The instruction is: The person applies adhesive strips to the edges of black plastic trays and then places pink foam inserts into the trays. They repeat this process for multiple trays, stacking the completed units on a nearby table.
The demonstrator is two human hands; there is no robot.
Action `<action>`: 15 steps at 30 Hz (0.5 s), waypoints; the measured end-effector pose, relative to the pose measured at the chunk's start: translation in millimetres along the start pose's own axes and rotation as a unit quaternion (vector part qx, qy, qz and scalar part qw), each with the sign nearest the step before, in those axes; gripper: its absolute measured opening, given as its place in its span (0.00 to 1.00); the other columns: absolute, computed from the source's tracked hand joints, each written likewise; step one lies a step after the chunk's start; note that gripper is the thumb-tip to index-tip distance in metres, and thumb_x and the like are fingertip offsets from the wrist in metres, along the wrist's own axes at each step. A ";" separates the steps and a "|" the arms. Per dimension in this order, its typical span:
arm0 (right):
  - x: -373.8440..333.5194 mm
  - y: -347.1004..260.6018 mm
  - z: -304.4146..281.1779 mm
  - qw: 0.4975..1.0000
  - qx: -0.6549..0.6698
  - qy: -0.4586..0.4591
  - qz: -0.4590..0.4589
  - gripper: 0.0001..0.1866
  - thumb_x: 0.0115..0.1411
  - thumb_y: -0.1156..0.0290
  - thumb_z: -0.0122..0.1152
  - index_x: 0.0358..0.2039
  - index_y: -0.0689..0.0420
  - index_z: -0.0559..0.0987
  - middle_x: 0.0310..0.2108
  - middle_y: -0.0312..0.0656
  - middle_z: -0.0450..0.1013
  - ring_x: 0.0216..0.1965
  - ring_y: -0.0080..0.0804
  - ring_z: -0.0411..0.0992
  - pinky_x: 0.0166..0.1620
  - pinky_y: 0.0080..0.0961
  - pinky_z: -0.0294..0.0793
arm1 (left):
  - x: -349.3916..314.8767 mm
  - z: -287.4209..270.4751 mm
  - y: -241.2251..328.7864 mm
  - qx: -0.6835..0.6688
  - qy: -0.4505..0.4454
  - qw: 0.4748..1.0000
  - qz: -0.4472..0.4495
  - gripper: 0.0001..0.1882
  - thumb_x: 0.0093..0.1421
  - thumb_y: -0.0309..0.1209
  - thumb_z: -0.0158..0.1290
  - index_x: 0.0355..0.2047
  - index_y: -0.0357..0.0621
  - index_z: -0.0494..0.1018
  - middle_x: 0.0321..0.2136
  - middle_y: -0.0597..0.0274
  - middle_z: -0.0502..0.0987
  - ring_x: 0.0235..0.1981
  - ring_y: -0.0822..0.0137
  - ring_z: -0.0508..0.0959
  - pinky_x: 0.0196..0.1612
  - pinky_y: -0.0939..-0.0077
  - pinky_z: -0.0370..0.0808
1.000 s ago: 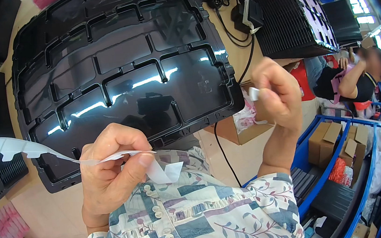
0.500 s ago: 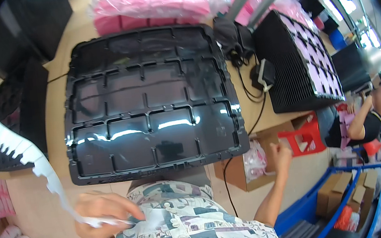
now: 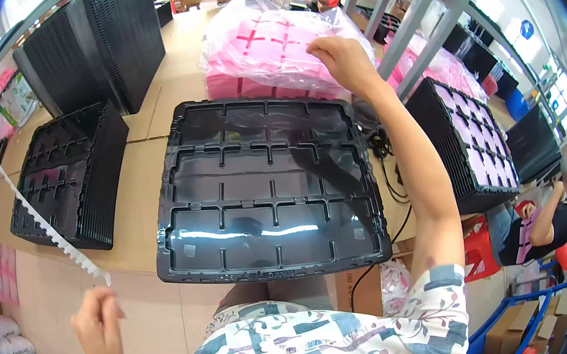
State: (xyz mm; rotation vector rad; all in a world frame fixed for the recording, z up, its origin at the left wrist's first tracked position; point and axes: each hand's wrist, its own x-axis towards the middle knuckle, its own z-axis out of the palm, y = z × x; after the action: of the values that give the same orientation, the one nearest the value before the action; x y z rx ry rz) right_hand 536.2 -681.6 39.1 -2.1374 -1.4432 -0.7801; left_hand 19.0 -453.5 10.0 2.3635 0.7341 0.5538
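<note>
A long white strip [image 3: 44,222] with a toothed edge hangs in the air at the left. Its lower end is just above my left hand [image 3: 98,331], apart from it, and the bent fingers look loosely parted. My right hand [image 3: 347,61] reaches far forward over the pink sheets [image 3: 237,81] in a clear plastic bag [image 3: 247,10]. Its fingertips are pinched together, and whether they grip anything is hidden. A black plastic tray [image 3: 274,213] with a grid of shallow compartments lies before me under my right forearm, some film-like shine on it.
Black tray stacks stand at the left [image 3: 95,184] and far left [image 3: 98,51]. Another stack [image 3: 448,151] at the right has pink pieces on top. Black cables [image 3: 382,148] lie beside the tray. Metal posts [image 3: 413,22] rise at right. One person sits across the table, another at right.
My left hand has let go of the white strip and dropped lower left. My right hand has swung from the lower right to the pink sheets. The view has shifted, showing more of the table's far side.
</note>
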 end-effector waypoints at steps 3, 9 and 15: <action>30.1 44.5 30.2 0.984 -0.078 -0.149 0.051 0.08 0.56 0.67 0.61 0.32 0.56 0.84 0.31 0.50 0.80 0.35 0.49 0.78 0.40 0.41 0.76 | 32.4 3.5 69.2 -0.068 -0.067 0.950 0.297 0.11 0.54 0.34 0.63 0.30 0.38 0.77 0.18 0.60 0.73 0.16 0.63 0.72 0.20 0.70 0.66; 20.4 88.6 54.7 0.969 0.052 -0.218 0.105 0.09 0.52 0.65 0.64 0.28 0.58 0.84 0.26 0.49 0.79 0.31 0.45 0.78 0.38 0.37 0.76 | 206.1 70.1 184.8 0.005 -0.008 0.881 0.472 0.09 0.60 0.31 0.56 0.33 0.37 0.77 0.26 0.52 0.78 0.27 0.56 0.78 0.33 0.66 0.73; 76.0 63.2 31.0 0.992 0.019 -0.062 0.104 0.15 0.62 0.60 0.57 0.30 0.60 0.82 0.30 0.55 0.78 0.35 0.55 0.76 0.41 0.44 0.74 | 366.3 217.1 165.0 0.023 -0.159 0.906 0.392 0.12 0.59 0.33 0.53 0.36 0.37 0.80 0.31 0.48 0.82 0.36 0.52 0.82 0.43 0.61 0.75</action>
State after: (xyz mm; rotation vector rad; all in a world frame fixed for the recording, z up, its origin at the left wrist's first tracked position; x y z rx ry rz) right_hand 624.0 -632.4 63.9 -2.2963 -1.2561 -0.5465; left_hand 474.4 -428.5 32.3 2.6499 -0.3933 0.4379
